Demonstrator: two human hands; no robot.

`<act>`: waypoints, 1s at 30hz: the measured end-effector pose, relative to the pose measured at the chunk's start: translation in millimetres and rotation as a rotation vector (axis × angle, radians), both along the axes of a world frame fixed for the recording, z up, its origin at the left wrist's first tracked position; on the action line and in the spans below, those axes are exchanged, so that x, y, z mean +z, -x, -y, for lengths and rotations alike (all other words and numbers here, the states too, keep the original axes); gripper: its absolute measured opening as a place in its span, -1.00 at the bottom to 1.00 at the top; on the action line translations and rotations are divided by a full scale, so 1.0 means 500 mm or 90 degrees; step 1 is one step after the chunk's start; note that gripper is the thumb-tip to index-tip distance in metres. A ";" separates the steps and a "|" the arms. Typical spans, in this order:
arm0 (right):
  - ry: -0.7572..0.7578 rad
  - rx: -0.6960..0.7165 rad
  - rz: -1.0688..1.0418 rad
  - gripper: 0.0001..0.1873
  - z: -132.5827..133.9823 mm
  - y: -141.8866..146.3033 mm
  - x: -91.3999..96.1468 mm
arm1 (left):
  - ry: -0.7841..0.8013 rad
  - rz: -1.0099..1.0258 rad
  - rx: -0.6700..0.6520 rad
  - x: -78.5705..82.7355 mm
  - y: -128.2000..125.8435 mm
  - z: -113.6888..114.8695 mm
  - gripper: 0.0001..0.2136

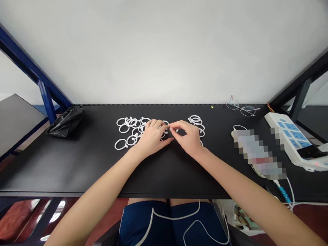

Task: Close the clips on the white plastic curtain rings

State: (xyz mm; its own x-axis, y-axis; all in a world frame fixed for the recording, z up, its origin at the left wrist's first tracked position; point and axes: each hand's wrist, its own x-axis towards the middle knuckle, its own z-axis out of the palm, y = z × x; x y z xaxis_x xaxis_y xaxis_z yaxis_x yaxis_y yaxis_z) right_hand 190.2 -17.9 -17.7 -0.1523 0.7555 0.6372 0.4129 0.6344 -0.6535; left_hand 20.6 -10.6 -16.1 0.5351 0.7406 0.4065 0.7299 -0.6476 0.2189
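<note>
Several white plastic rings (121,144), each with a small knob or eyelet, lie loosely on the black table, spread to the left of and under my left hand (155,135). That hand rests palm down over them, its fingers stretched and its thumb apart. My right hand (188,137) is closed in a pinch, its fingertips meeting my left index finger. A bit of white shows between the right fingers, seemingly part of a ring, mostly hidden. Beside the right hand is a smaller group of white rings (195,119), partly covered by it.
A crumpled black plastic bag (66,121) lies at the table's left. To the right are eyeglasses (241,108), a blurred phone-like object (257,153) with a cable, and a white power strip (292,135). A white wall (157,44) stands behind the black table (70,160).
</note>
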 end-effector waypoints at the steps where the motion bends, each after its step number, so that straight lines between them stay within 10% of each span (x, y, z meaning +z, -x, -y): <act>1: 0.007 0.012 -0.027 -0.87 0.001 0.001 0.000 | 0.000 0.009 -0.013 0.002 -0.001 0.001 -0.69; 14: 0.235 0.122 -0.328 -0.79 -0.002 0.005 0.015 | 0.040 0.113 -0.062 0.016 -0.008 0.007 -0.81; 30: 0.216 0.070 -0.325 -0.78 -0.015 0.001 0.008 | 0.030 0.125 -0.022 0.014 -0.006 0.005 -0.76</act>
